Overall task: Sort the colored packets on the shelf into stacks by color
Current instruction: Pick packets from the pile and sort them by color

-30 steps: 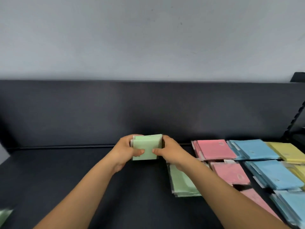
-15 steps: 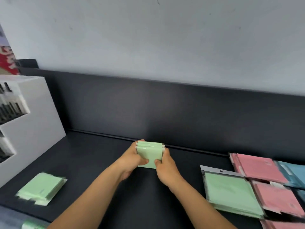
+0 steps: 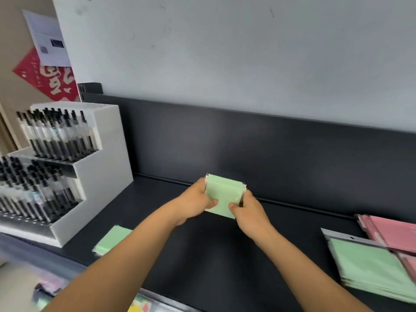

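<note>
Pinching a bundle of green packets (image 3: pixel 221 195) upright between left hand (image 3: pixel 193 204) and right hand (image 3: pixel 248 209), thumbs in front, well right of the pen rack (image 3: pixel 90 176), over the shelf (image 3: pixel 202 255). Probably squaring its edges before adding to the green stack (image 3: pixel 110 239) lying just beside that rack.

White tiered pen display (image 3: pixel 96 176) at left, black pens (image 3: pixel 56 134) upright; red poster (image 3: pixel 54 82), white paper (image 3: pixel 48 39) on wall.
</note>
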Tool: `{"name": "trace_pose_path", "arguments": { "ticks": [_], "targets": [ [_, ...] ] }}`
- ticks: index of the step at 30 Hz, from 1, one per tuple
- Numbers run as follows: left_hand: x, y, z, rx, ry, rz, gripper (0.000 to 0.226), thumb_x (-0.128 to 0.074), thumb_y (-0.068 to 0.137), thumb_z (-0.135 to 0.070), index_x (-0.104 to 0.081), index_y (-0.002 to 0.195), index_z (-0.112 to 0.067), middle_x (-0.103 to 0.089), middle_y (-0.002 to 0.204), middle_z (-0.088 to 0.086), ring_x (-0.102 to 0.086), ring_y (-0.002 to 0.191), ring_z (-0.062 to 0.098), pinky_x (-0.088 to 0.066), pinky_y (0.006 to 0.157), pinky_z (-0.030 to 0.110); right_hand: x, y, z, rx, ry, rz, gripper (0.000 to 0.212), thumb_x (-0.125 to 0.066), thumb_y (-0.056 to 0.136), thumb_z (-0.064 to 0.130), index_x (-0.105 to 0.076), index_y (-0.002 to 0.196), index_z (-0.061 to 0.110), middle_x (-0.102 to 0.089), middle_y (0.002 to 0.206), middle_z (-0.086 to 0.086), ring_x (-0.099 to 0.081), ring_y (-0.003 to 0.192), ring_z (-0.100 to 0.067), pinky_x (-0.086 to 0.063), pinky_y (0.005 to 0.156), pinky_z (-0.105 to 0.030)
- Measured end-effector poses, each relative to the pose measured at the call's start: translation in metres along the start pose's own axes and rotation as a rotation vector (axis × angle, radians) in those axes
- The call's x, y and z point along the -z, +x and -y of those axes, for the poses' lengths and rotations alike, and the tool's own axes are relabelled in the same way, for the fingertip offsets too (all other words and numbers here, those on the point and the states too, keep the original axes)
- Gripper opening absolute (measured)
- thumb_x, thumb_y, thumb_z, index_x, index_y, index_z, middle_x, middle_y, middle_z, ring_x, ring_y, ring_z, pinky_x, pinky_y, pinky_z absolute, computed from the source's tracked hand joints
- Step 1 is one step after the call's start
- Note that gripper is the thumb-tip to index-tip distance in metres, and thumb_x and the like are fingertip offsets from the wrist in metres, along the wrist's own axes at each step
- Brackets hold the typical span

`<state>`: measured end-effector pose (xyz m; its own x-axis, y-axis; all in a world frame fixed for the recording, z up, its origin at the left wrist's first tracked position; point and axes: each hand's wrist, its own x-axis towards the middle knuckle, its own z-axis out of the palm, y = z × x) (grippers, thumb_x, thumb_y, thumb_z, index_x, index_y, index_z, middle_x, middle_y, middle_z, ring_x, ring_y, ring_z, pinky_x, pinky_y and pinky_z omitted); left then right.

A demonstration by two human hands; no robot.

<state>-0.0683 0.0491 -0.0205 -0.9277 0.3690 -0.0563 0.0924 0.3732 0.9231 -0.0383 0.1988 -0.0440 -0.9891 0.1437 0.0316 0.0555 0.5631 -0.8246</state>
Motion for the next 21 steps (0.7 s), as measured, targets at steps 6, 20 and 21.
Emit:
{"name": "trace_pose_path", "arguments": {
  "ticks": [6, 20, 21],
  "targets": [
    [0.089, -0.013, 0.031, 0.069, -0.001, -0.124, 0.043, -0.059, 0.087, -0.005, -0.044, 0.125, -0.018, -0.06, 0.12, 0.003, -0.058, 0.106, 0.019, -0.047, 0.095, 0.034, -0.072, 0.01, 0.059, -0.178, 0.416, 0.084, 0.023, -0.053, 0.089, 0.011, -0.06, 0.11, 0.014, -0.067, 0.11, -0.001, -0.063, 0.097, -0.017, -0.053, 0.086, -0.033],
    [0.147, -0.023, 0.106, 0.286, 0.157, 0.044, 0.029, -0.054, 0.089, -0.016, -0.051, 0.117, -0.016, -0.06, 0.107, 0.003, -0.059, 0.09, 0.015, -0.048, 0.069, 0.024, -0.161, 0.015, 0.076, -0.337, 0.131, 0.104, 0.039, -0.062, 0.081, 0.02, -0.041, 0.114, 0.017, -0.059, 0.112, -0.006, -0.061, 0.101, -0.023, -0.053, 0.081, -0.034],
    [0.149, -0.023, 0.108, 0.286, 0.19, 0.052, 0.025, -0.055, 0.087, -0.018, -0.054, 0.112, -0.016, -0.061, 0.107, 0.004, -0.06, 0.09, 0.016, -0.051, 0.073, 0.027, -0.162, 0.015, 0.076, -0.343, 0.091, 0.11, 0.04, -0.063, 0.079, 0.021, -0.04, 0.112, 0.017, -0.059, 0.113, -0.006, -0.061, 0.101, -0.023, -0.053, 0.081, -0.033]
  ]
}}
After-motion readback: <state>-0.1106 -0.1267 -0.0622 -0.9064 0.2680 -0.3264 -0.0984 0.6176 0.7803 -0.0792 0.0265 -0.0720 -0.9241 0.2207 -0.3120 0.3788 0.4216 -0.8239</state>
